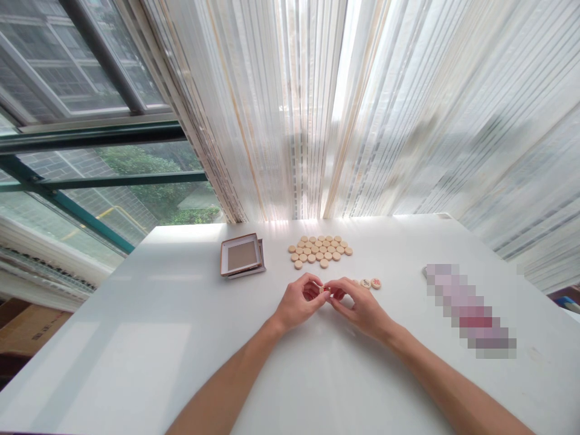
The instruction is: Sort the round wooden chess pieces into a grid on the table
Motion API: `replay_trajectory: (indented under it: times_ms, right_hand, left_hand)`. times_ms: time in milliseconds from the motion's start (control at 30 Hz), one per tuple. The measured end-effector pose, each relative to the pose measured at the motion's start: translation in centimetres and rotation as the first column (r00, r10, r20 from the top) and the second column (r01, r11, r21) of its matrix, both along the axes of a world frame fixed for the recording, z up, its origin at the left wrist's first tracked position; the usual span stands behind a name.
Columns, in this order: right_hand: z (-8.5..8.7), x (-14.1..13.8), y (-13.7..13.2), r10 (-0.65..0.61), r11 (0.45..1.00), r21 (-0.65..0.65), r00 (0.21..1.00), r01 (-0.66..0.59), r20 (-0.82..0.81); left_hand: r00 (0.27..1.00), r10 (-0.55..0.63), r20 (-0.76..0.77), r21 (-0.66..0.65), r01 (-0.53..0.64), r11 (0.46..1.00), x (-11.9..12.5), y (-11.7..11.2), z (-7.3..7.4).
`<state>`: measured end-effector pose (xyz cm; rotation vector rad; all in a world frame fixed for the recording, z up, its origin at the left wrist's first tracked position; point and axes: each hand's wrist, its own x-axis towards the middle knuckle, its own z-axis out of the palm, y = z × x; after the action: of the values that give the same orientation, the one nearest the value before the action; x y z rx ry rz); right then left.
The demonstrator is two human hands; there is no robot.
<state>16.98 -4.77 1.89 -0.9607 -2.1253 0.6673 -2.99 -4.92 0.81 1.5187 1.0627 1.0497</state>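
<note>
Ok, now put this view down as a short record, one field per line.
Left hand: at a small disc showing red
Right hand: at the same disc
Beyond the hands: cluster of pale discs, no markings visible
Beside right hand: dark-marked disc, red-marked disc
Left of cluster: open shallow box
Surface: white table
Behind: striped curtain
Far right: pixelated item, unidentifiable

Shows pale cream on the clustered discs [322,249] at far middle, a red character on one disc [376,283] farther right and black on its left neighbour [365,283], grey-brown inside the white-walled box [242,257], white across the table [290,380], white-and-tan stripes down the far curtain [281,109], green along the left window frame [127,179].
</note>
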Motion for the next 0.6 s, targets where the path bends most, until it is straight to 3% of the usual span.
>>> replay_trajectory:
  times_ms: [600]
  right_hand:
    - [0.05, -0.1, -0.02, -0.009, 1.0, -0.006, 1.0, 0.009, 0.021]
  left_hand:
    - [0.999, -0.017, 0.041, -0.035, 0.018, 0.999, 0.05, -0.07, 0.15]
